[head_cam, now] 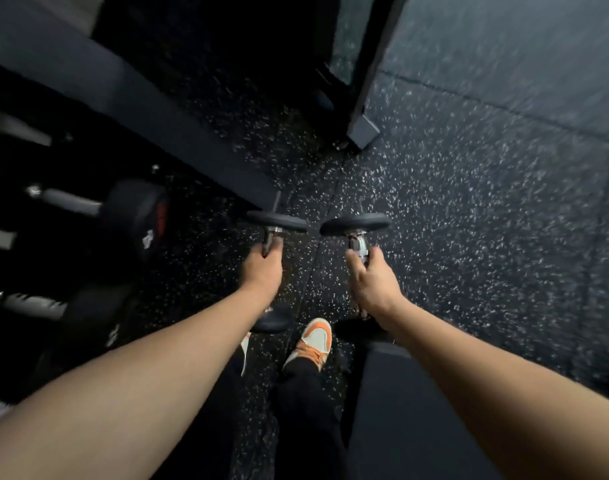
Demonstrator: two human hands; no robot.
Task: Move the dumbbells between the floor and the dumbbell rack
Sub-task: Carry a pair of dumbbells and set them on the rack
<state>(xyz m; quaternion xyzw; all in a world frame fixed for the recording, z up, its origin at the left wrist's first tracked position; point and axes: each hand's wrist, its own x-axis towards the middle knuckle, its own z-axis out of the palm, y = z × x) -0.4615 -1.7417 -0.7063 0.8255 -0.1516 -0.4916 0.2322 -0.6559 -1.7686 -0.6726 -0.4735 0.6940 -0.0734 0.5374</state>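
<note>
I hold two small dumbbells with black round heads and chrome handles, one in each hand, above the speckled black floor (469, 220). My left hand (261, 270) grips the handle of the left dumbbell (277, 225); its near head shows below my wrist. My right hand (374, 280) grips the handle of the right dumbbell (355, 224). Both point away from me, side by side. The dumbbell rack (99, 88) runs along the left, with larger black dumbbells (137, 209) resting on it in shadow.
My feet in orange and white shoes (313, 339) stand just below the hands. A dark upright post with a metal foot (362, 129) stands ahead at centre. A dark padded block (400, 393) sits beside my right leg. Open rubber floor spreads to the right.
</note>
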